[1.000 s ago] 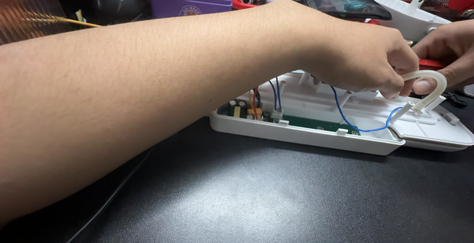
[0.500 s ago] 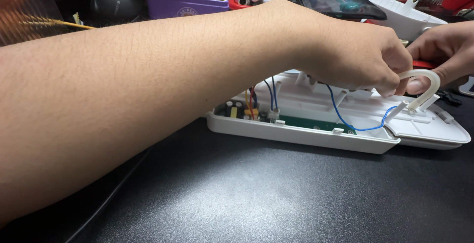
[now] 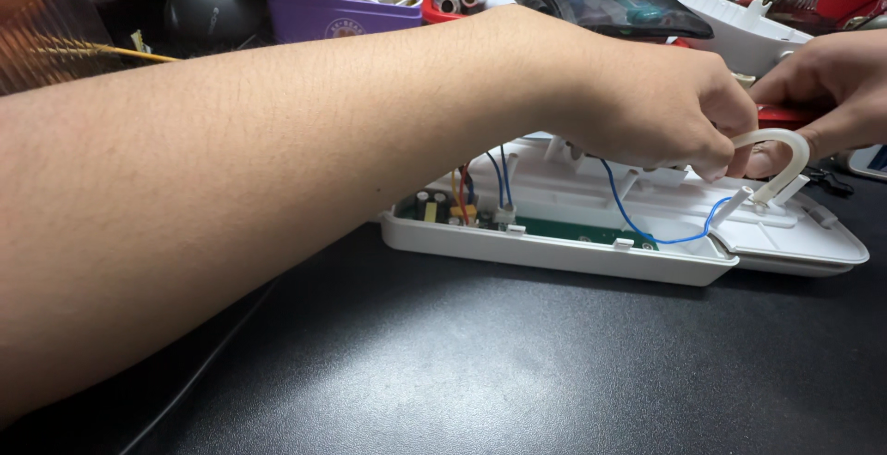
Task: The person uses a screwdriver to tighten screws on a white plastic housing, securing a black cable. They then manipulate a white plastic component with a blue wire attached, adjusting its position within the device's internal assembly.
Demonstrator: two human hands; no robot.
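Fingertips of the left hand are pinched on the near end of a curved white tube, which arches over the right end of the opened white casing lying on the black tabletop. The right hand is closed around a red-handled tool just behind it. A steady, light pinch is called for — the thin blue wire beside the tube is best left slack, and the green circuit board untouched.
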